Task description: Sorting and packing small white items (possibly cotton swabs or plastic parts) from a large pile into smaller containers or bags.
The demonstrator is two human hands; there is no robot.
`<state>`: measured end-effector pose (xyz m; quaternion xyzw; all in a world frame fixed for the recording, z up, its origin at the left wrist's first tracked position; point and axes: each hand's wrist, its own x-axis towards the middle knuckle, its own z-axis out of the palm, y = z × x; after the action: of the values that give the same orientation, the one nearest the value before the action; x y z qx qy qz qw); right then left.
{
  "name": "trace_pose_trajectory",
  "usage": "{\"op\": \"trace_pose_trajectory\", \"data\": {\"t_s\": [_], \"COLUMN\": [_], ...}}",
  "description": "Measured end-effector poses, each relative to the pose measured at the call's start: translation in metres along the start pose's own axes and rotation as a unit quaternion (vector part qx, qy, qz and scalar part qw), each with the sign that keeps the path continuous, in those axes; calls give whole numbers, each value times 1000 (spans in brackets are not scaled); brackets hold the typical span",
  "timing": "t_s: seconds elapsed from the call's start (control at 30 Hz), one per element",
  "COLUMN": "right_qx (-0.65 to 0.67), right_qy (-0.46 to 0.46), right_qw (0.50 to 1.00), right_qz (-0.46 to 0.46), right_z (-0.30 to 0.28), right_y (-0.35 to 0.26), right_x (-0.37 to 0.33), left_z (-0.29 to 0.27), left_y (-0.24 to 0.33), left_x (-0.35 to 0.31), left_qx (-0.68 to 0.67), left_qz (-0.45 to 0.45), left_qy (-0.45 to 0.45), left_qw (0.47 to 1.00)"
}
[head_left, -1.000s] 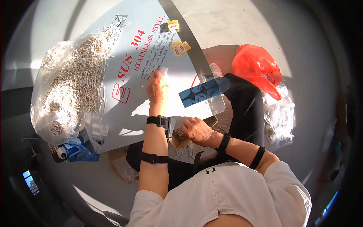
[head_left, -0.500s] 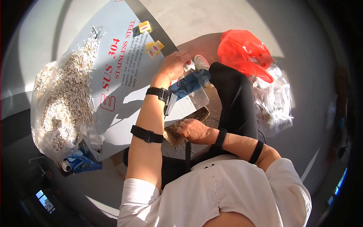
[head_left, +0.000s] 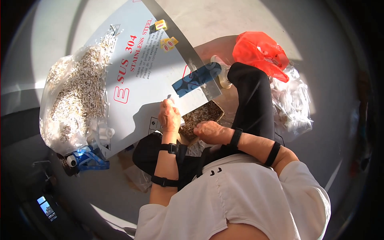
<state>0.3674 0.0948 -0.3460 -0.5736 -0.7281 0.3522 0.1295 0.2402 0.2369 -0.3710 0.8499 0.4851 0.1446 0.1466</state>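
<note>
My left hand (head_left: 170, 116) is closed above the near edge of the grey printed sheet-covered table (head_left: 140, 86). Its fingertips pinch something small and greyish that I cannot make out. My right hand (head_left: 213, 132) has its fingers curled at the rim of an open cardboard box (head_left: 219, 109); what they hold, if anything, is hidden. Many short, thin, pale and brown sticks (head_left: 198, 115) fill the box. Beyond my hands, a flat dark-blue patterned strip (head_left: 196, 81) lies across the table corner beside a clear plastic piece (head_left: 214, 91).
A big heap of short pale sticks (head_left: 82, 86) lies on clear plastic at the table's left. Small yellow packets (head_left: 169, 44) sit near the far edge. Right of my leg are a red plastic bag (head_left: 258, 54) and clear bags (head_left: 291, 102). A blue item (head_left: 90, 159) is at lower left.
My left hand has moved back from the blue strip toward me, near the box. My right hand has shifted slightly right, uncovering more of the sticks in the box.
</note>
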Motion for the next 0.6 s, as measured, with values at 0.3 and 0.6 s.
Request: {"op": "trace_pose_trajectory", "data": {"t_s": [0.3,0.6], "right_qx": [-11,-22], "right_qy": [2,57], "right_qw": [1000,996], "right_qz": [-12,69], "right_z": [-19,-54], "right_y": [6,36], "right_x": [-34,-59], "left_z": [43,54], "left_y": [89,124], "left_x": [36,88], "left_qx": [-4,-67], "left_qz": [12,254], "left_qy": [-7,-98], "left_qw": [1000,960]}}
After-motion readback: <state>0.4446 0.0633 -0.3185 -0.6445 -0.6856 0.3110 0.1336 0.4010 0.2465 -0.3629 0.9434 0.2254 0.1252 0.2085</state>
